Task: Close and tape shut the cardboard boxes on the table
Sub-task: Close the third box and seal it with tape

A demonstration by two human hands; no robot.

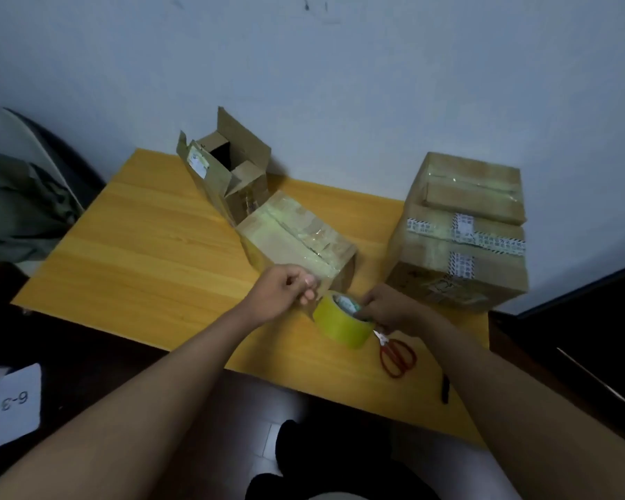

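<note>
Yellow table (141, 247): right hand (386, 306) grips tape roll (343, 323), left hand (285, 292) pinches tape end

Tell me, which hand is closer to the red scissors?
Right. The right hand holds the tape roll just above the scissors; the left hand is farther left.

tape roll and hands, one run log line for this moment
left hand: pinches pulled tape end | right hand: grips tape roll | middle box: closed | back box: open | scissors: on table
</note>
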